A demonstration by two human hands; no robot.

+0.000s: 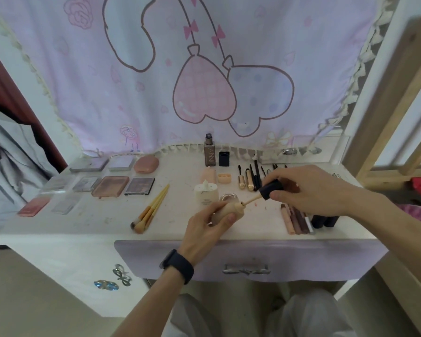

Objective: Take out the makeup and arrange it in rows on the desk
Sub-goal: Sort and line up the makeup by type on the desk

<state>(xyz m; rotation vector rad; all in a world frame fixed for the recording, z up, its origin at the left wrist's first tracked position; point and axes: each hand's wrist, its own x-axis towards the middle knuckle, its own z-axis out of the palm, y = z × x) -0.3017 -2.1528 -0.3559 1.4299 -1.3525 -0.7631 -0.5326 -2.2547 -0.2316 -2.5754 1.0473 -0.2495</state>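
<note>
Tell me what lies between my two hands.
The head view shows a thin beige applicator wand there, running from the black cap in the right hand to the mouth of the beige bottle in the left hand.

The tabletop (83, 223) before you is white with a matt, scuffed finish, flecked with stains. Its lilac drawer front (156, 259) looks painted and smooth, with a shiny metal handle (246, 269). Behind hangs a soft printed cloth (204, 69) edged with tassels; beside it stands a frame (384, 113) of bare pale wood. The beige bottle (225, 211) you hold is smooth and matt, its black cap (271, 188) smooth plastic with a slight sheen. On your left, the palettes (85, 184) have glossy clear plastic lids. The brushes (153, 207) have pale handles that look like wood, and soft bristles. Two tubes (249, 182) gleam like gold metal. Your wristband (179, 265) is dark and matt.
</note>
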